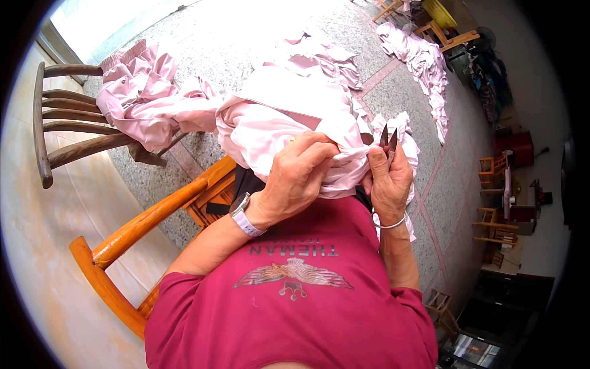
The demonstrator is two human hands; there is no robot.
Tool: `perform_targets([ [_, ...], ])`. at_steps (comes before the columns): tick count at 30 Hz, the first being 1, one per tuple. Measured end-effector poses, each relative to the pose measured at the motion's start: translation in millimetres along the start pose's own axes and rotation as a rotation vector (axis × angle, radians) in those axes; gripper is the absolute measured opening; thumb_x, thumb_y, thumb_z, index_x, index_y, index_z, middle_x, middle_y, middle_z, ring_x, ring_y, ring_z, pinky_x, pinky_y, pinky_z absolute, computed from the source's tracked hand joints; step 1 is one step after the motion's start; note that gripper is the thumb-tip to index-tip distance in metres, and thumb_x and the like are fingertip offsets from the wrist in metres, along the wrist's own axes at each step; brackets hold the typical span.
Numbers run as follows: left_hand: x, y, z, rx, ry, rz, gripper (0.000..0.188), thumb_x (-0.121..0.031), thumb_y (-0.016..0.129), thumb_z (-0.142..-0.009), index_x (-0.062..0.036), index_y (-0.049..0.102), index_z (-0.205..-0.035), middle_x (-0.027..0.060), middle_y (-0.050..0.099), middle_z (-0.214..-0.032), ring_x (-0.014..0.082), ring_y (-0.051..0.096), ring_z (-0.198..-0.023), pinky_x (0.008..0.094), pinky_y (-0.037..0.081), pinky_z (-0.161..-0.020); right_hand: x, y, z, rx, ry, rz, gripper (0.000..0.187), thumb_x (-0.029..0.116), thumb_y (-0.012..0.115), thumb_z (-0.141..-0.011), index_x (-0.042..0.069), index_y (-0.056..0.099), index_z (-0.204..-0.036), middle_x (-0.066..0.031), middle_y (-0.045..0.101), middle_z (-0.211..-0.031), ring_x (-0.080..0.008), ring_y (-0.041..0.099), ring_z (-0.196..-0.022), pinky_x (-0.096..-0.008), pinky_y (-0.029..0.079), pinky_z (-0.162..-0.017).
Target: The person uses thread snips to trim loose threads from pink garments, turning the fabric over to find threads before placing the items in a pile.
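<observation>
A pale pink garment (289, 117) lies bunched on my lap. My left hand (295, 178) grips a fold of its fabric, fingers curled tight, with a watch on the wrist. Just to the right, my right hand (388, 184) holds small metal thread snips (387, 142), their blades pointing up beside the fabric's edge. A thin bangle circles the right wrist. The part of the cloth under my left fingers is hidden.
More pink garments (144, 98) are draped over a dark wooden chair (52, 123) at the left. I sit in an orange wooden chair (123, 237). Another pile of pink cloth (424, 61) lies on the stone floor at the upper right, near small wooden stools (498, 230).
</observation>
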State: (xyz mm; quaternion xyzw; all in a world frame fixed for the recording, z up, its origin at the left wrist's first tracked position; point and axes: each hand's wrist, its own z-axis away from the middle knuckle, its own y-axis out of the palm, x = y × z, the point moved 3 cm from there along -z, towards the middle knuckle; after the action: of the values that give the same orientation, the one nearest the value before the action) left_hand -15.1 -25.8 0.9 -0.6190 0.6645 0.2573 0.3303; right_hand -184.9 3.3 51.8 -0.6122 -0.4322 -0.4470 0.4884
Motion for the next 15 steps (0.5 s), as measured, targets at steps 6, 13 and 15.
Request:
perform_targets([
  [6,1.4,-11.7,-1.9,0.393,-0.753,0.948,0.018,-0.016,0.051,-0.101,-0.0021,0.060,-0.094,-0.0057,0.054,-0.082,0.0018,0.046,-0.072,0.0200,0.039,-0.063,-6.6,-8.0,-1.2,0.101,-0.087,0.149,0.023,0.026,0.060,-0.100,0.004,0.056,-0.094,0.0074,0.048,-0.071,-0.0009,0.039,-0.058,-0.0187,0.030,-0.047],
  [13,8.9,1.2,3.5,0.413,-0.473,0.499,0.031,-0.024,0.073,-0.088,-0.0036,0.055,-0.103,0.0013,0.058,-0.083,0.0086,0.052,-0.076,0.0249,0.045,-0.067,-9.6,-11.0,3.1,0.171,0.092,0.007,0.023,0.025,0.057,-0.102,0.004,0.056,-0.092,0.0073,0.047,-0.071,-0.0011,0.038,-0.060,-0.0199,0.032,-0.049],
  [15,4.6,0.8,-0.8,0.454,-0.329,0.338,0.032,-0.015,0.076,-0.084,-0.0034,0.055,-0.105,0.0034,0.058,-0.082,0.0096,0.054,-0.076,0.0262,0.046,-0.068,-8.1,-20.2,1.4,0.218,0.076,0.096,0.021,0.022,0.057,-0.102,0.004,0.056,-0.092,0.0065,0.047,-0.070,-0.0021,0.038,-0.060,-0.0211,0.033,-0.050],
])
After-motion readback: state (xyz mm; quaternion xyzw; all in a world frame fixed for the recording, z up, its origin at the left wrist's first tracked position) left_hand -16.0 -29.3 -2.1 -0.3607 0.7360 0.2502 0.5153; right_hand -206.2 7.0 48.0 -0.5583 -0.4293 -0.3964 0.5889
